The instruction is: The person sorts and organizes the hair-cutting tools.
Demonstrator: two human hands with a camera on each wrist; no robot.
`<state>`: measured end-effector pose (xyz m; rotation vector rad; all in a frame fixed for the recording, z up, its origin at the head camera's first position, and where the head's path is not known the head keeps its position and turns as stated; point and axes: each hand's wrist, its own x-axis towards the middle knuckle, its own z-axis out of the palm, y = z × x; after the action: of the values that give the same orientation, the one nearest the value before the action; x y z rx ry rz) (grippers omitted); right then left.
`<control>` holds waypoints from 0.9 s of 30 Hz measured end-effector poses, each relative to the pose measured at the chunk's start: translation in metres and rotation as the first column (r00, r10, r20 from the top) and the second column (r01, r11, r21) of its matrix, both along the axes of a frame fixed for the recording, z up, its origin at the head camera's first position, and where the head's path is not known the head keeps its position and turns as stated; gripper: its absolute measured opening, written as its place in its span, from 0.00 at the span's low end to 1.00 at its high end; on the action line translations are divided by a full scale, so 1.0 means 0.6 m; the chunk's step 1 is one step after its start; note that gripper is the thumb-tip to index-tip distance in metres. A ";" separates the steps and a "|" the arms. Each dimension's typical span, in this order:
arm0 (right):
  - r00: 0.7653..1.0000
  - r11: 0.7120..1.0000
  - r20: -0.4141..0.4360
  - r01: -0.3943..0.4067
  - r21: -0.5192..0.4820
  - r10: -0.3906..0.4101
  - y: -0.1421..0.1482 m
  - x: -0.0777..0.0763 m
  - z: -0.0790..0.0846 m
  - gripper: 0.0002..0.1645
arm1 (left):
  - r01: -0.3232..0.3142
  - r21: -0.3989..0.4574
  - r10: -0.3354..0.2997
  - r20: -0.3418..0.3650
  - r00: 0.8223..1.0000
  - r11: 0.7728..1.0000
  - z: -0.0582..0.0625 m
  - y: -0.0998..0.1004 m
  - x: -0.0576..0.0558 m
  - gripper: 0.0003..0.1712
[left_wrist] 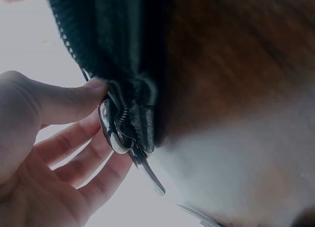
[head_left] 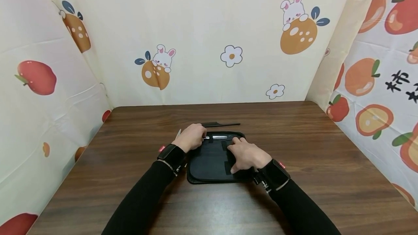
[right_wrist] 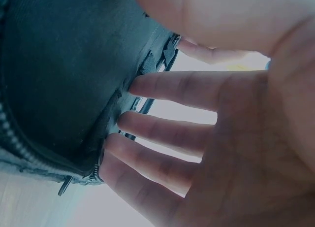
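Observation:
A black zippered case (head_left: 209, 168) lies on the table, its dark inside facing up. Near its far edge a slim silver tool (head_left: 220, 137) is tucked under a black loop. My left hand (head_left: 190, 137) is at the far left corner. In the left wrist view, its thumb and fingers (left_wrist: 74, 100) pinch the case's edge beside a metal zipper pull (left_wrist: 149, 175). My right hand (head_left: 249, 154) rests over the case's right side, thumb spread from the fingers. Seen from the right wrist, its fairly straight fingers (right_wrist: 162, 126) touch the dark lining.
Behind the case lies a long, thin black item (head_left: 220, 124) with a narrow end. A thin pale item (head_left: 178, 133) shows beside the left hand, partly hidden. The brown wooden table (head_left: 310, 144) is bordered by printed cloth (head_left: 202, 82) at the back and sides.

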<state>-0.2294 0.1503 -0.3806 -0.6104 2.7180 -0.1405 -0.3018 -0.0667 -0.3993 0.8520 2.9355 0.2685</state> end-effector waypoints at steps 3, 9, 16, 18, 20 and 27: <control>1.000 1.000 -0.002 -0.002 -0.003 0.002 0.001 0.001 -0.001 0.43 | -0.003 -0.009 0.003 0.004 1.000 1.000 -0.001 0.000 0.000 0.08; 1.000 1.000 -0.009 0.009 -0.003 -0.009 0.000 0.001 -0.001 0.43 | 0.000 -0.007 0.000 -0.012 1.000 1.000 -0.001 0.000 0.001 0.08; 1.000 1.000 -0.015 0.008 -0.014 -0.009 0.000 0.002 -0.002 0.43 | 0.006 0.032 -0.005 -0.020 1.000 0.999 -0.003 -0.002 0.002 0.08; 1.000 1.000 -0.015 0.008 -0.016 -0.008 0.001 0.003 -0.001 0.43 | 0.005 0.039 -0.005 -0.020 1.000 0.999 -0.004 -0.001 0.002 0.08; 1.000 1.000 -0.015 0.009 -0.014 -0.009 0.002 0.003 -0.001 0.43 | 0.005 0.041 -0.004 -0.023 1.000 0.999 -0.004 0.000 0.002 0.09; 1.000 1.000 -0.008 0.016 -0.017 -0.016 0.001 0.002 0.001 0.43 | -0.032 0.032 0.033 -0.032 0.999 0.999 -0.003 0.007 0.006 0.07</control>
<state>-0.2280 0.1511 -0.3802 -0.5951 2.7325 -0.1662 -0.2981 -0.0624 -0.4009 0.8213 2.9850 0.3061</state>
